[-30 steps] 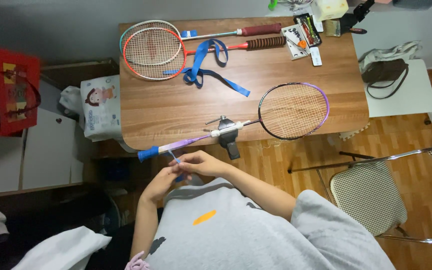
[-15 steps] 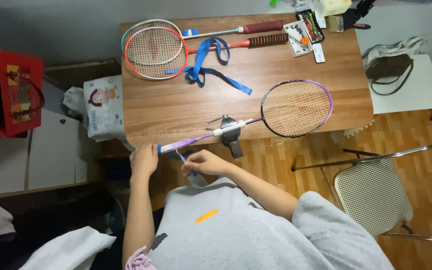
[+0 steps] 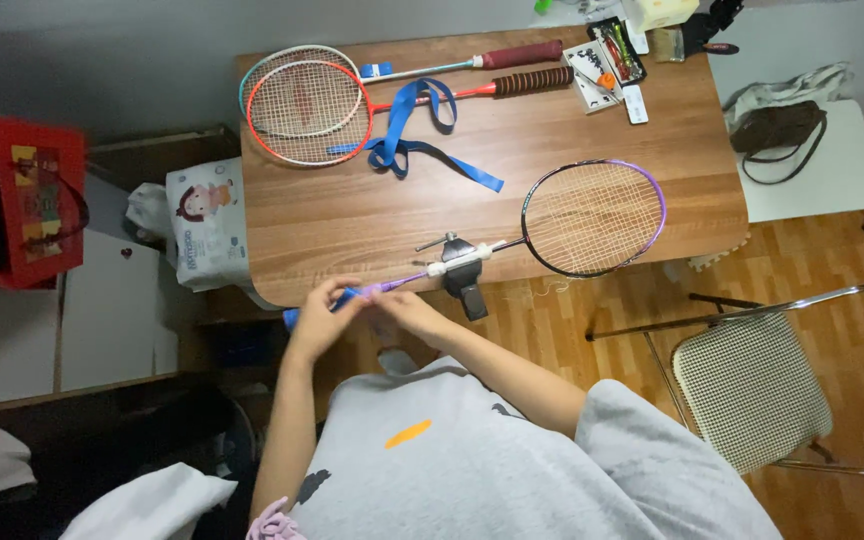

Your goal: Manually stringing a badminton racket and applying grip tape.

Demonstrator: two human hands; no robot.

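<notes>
A purple-framed badminton racket (image 3: 592, 215) lies across the front edge of the wooden table (image 3: 352, 215), its shaft held in a grey clamp (image 3: 462, 270). Its handle sticks out past the edge, with a blue grip end (image 3: 292, 318) showing. My left hand (image 3: 320, 318) is wrapped around the handle. My right hand (image 3: 402, 312) pinches the handle just beside it, where blue grip tape (image 3: 352, 294) shows between the fingers.
Two more rackets (image 3: 307, 105) lie at the table's back left, with a loose blue tape strip (image 3: 422, 130) beside them. Small packages (image 3: 607, 70) sit at the back right. A metal chair (image 3: 752, 385) stands to the right, a white side table with a bag (image 3: 777, 125) beyond it.
My left hand moved from the handle's butt end up onto the handle. My right hand rose from below the handle and met it there, with the tape.
</notes>
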